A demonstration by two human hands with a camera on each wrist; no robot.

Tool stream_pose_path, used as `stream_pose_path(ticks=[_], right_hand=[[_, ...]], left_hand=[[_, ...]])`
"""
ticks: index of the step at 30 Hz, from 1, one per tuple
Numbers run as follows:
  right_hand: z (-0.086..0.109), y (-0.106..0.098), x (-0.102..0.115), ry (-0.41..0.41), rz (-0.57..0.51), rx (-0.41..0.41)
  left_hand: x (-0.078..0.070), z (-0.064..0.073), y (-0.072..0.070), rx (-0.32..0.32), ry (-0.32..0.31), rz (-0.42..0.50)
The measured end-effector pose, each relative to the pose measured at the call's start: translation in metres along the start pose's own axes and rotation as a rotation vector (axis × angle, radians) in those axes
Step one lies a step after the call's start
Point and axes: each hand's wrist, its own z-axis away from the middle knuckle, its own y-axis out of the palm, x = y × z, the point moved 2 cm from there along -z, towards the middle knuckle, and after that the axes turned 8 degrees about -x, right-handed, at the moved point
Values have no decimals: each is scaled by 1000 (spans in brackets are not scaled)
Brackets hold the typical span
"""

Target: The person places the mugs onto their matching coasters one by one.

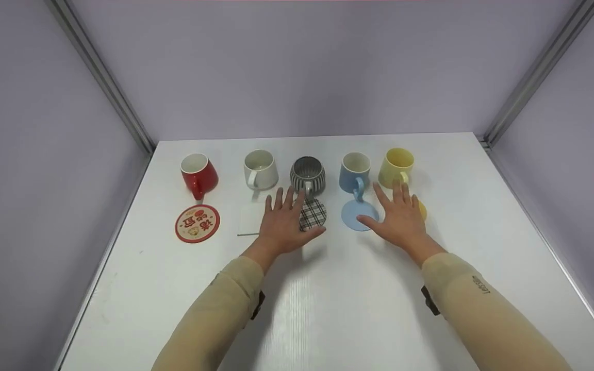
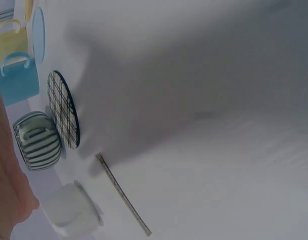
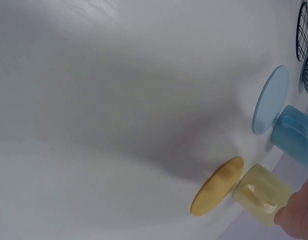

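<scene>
My left hand (image 1: 282, 226) is held over the table with fingers spread, partly covering a round black-and-white plaid coaster (image 1: 316, 212) and a pale square coaster (image 1: 248, 216). It is nearest to a striped mug (image 2: 38, 145) and a white mug (image 1: 268, 178). My right hand (image 1: 401, 219), also spread and holding nothing, hides most of a round yellow coaster (image 3: 218, 186). Just beyond its fingertips stands a yellow mug (image 1: 391, 167). A blue mug (image 1: 349, 180) is left of that, with a round light blue coaster (image 1: 353, 214) before it. Shadows lie beneath both hands.
A red mug (image 1: 207, 178) stands at the far left behind a round red patterned coaster (image 1: 197, 223). All the mugs are upright in a row near the back of the white table (image 1: 137, 288). Pale panels (image 1: 297, 67) enclose the back and sides.
</scene>
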Motion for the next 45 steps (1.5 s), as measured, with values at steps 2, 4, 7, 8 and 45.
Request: stream_pose_path(ticks=[2, 4, 7, 8, 45], right_hand=[[0, -1, -6, 7, -8, -5], [-1, -3, -12, 17, -20, -7], [-2, -7, -20, 44, -33, -3], [-3, -9, -23, 58, -46, -3], [-32, -34, -82, 642, -791, -72]], left_hand=[[-5, -2, 3, -4, 11, 1], [-9, -5, 6, -3, 25, 5], [-18, -9, 11, -10, 48, 11], [-21, -10, 12, -11, 56, 14], [-145, -57, 96, 91, 365, 50]])
